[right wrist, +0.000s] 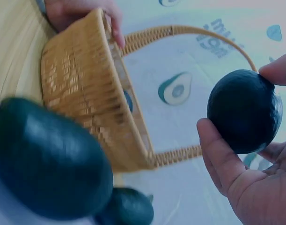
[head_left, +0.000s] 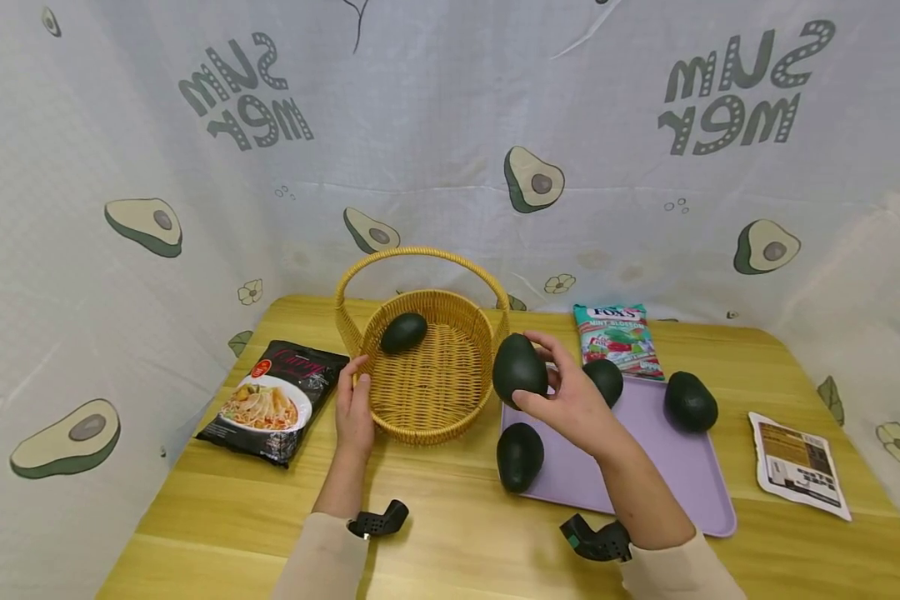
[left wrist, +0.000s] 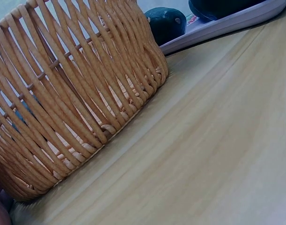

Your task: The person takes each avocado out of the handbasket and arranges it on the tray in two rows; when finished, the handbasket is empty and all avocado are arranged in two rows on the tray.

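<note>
My right hand (head_left: 570, 400) grips a dark green avocado (head_left: 520, 370) between thumb and fingers, raised above the tray's left side near the basket's right rim. In the right wrist view the same avocado (right wrist: 245, 111) shows clear of the basket. My left hand (head_left: 355, 408) holds the left rim of a round yellow wicker basket (head_left: 420, 435), with fingertips over the edge. Inside the basket, at its back left, lies one avocado (head_left: 403, 333). A lilac tray (head_left: 570, 479) bears three more: one at its left edge (head_left: 520, 457), one partly behind my right hand (head_left: 602, 382), one at the right (head_left: 691, 402).
Left of the basket lies a black food packet (head_left: 270, 402). A green candy bag (head_left: 619, 340) sits behind the tray, and a white and brown pouch (head_left: 798, 464) lies to its right. The basket's tall handle (head_left: 420, 252) arches upward. A printed curtain (head_left: 450, 150) hangs behind the wooden table (head_left: 450, 533).
</note>
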The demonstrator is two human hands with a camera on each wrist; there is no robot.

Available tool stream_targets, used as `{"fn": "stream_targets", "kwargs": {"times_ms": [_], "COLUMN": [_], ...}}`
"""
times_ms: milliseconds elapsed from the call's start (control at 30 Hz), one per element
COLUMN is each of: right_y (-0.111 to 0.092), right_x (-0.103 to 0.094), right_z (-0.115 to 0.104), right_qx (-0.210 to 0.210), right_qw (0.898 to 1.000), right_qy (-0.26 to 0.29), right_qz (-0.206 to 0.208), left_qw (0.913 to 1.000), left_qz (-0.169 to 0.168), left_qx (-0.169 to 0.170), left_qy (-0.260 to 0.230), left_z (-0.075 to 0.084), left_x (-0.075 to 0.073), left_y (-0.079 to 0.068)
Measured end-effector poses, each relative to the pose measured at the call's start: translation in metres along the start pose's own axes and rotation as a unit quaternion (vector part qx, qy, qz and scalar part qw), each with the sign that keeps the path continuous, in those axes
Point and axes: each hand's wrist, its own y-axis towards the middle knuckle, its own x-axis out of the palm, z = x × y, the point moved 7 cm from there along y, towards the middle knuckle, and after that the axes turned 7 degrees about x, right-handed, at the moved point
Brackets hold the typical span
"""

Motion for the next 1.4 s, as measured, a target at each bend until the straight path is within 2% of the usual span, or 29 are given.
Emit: {"fn": "stream_targets", "kwargs": {"times_ms": [200, 367, 733, 1033, 1400], "right_y": [-0.012, -0.022, -0.043, -0.059, -0.077], "right_x": [-0.021, -0.035, -0.051, -0.058, -0.062], "right_z": [0.014, 0.03, 0.067, 0.097, 0.118], "right_qx": [0.014, 0.032, 0.067, 0.097, 0.1], "right_qw": [1.0, 0.997, 0.99, 0.975, 0.957], "right_qy": [-0.021, -0.061, -0.119, -0.196, -0.271], "right_qz": [0.017, 0.028, 0.034, 0.027, 0.016], "left_qw": [1.0, 1.0, 1.0, 1.0, 1.0], "left_qz": [0.003, 0.004, 0.004, 0.004, 0.006], "left_qx": [0.0, 0.001, 0.005, -0.003, -0.005], "left_qy": [0.004, 0.005, -0.003, 0.001, 0.003], "left_z": [0.0, -0.001, 0.001, 0.0, -0.001], "left_x": [0.0, 0.0, 0.001, 0.0, -0.001], "left_y": [0.001, 0.0, 0.0, -0.001, -0.001]}}
